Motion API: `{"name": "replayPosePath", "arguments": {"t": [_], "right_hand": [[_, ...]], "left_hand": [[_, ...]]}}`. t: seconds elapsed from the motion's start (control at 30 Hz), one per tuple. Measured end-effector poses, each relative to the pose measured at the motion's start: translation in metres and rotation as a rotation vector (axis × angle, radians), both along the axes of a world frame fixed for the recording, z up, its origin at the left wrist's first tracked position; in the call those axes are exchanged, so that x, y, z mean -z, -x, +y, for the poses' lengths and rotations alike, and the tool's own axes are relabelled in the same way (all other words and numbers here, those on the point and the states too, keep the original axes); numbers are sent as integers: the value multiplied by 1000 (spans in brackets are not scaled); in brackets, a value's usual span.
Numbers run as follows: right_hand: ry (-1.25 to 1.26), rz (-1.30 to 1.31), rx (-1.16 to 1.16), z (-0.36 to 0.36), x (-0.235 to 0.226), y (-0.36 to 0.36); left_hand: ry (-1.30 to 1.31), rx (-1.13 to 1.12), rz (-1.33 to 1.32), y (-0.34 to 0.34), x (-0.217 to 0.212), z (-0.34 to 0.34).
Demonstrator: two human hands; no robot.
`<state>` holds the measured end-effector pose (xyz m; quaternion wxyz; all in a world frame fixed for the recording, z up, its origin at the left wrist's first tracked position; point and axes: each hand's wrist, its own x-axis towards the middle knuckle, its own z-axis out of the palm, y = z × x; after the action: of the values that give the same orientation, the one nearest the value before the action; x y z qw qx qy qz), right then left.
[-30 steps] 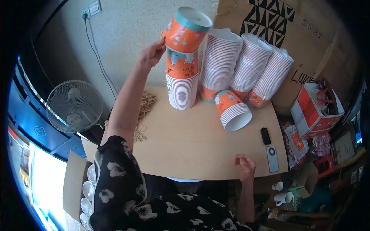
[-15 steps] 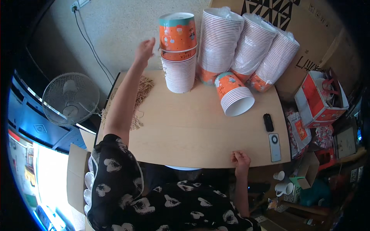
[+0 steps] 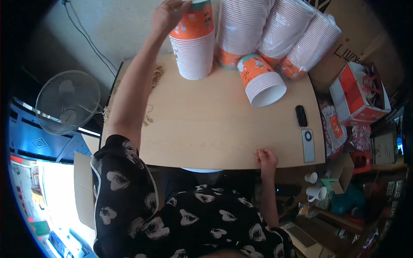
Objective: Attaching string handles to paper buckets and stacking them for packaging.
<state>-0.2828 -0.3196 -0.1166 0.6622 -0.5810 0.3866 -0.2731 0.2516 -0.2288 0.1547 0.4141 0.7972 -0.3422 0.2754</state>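
Observation:
Far left, my left hand [image 3: 169, 17] reaches up to the top of a tall nested stack of paper tubs. Its fingers close over the rim of the uppermost orange paper tub [image 3: 192, 25], whose top is cut off by the picture's edge. White rims of the nested tubs [image 3: 193, 58] show below it. My right hand [image 3: 267, 160] rests at the table's front edge with fingers curled in and nothing visible in them. A short stack of orange tubs [image 3: 251, 73] lies on its side, its open white mouth toward me.
Several plastic-wrapped tub stacks [image 3: 245, 26] lean at the back. Tan paper strands [image 3: 157, 77] lie beneath my left arm. A black object [image 3: 300, 116] and a phone [image 3: 308, 145] lie at the table's right edge. A fan [image 3: 68, 103] stands left; a red-and-white box [image 3: 359, 96] stands right.
My left hand has moved onto the uppermost tub's rim. The orange band beneath that tub no longer shows; it sits directly against the white rims. The view has tipped downward. My right hand stays put.

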Motion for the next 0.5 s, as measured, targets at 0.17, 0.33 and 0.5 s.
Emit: {"name": "replayPosePath", "arguments": {"t": [0.17,0.33,0.5], "right_hand": [[58,98,-149,-32,-4,-15],[365,-76,-75,-79,-46,-94],[68,-363,-7,-110,-76,-174]], "left_hand": [[322,734,70,64,-8,-3],[-300,731,30,155,111,-76],[-192,758,6,211,175,-116]]}}
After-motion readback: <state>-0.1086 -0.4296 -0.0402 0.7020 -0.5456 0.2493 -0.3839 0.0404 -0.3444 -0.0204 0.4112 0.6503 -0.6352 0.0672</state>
